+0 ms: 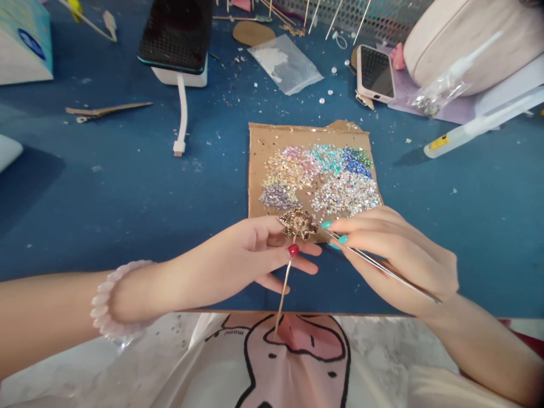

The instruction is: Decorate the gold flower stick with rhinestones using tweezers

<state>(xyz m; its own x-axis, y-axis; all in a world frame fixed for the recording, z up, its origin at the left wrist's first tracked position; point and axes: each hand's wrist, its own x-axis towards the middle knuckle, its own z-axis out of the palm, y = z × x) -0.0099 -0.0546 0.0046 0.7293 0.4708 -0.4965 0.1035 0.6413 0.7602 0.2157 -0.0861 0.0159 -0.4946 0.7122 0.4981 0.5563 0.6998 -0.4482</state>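
My left hand is closed on a metal hairpin, with the thumb and fingers pinching it just below its flower-shaped head. The hairpin's thin stick slants down toward my lap. In my right hand a pair of slim tweezers is pinched, the tips pointing at the right side of the flower. Whether the tips hold a stone is too small to tell. Behind both hands lies a piece of cardboard with heaps of small rhinestones in silver, yellow, pink, turquoise, blue and green.
A black phone rests on a white block with a short cable. Scissors lie at left. Toward the back are a clear plastic bag and a small pink-edged device. A glue pen juts in from the right.
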